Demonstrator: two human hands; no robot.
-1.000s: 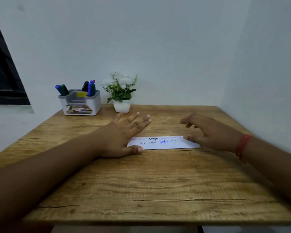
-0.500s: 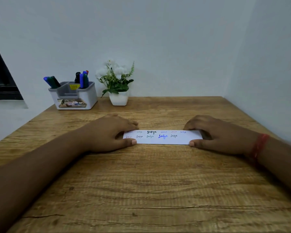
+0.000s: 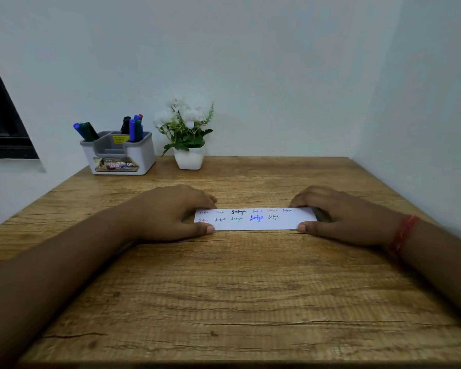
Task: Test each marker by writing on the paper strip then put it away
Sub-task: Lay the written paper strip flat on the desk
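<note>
A white paper strip (image 3: 285,222) lies flat across the middle of the wooden table (image 3: 224,288), with two rows of small handwritten words in several colours. My left hand (image 3: 168,211) holds its left end, thumb at the near edge and fingers curled over the far edge. My right hand (image 3: 343,214) holds the right end the same way. Neither hand has a marker. Several markers (image 3: 133,127) stand in a grey and white desk organiser (image 3: 120,155) at the back left, some in its left compartment (image 3: 85,130).
A small white pot with white flowers (image 3: 188,137) stands just right of the organiser against the back wall. A wall runs along the table's right side. A dark window frame (image 3: 3,134) is at the far left.
Both hands came down from hovering with spread fingers and closed onto the two ends of the strip. The strip now lies straight across. My head view shifted slightly.
</note>
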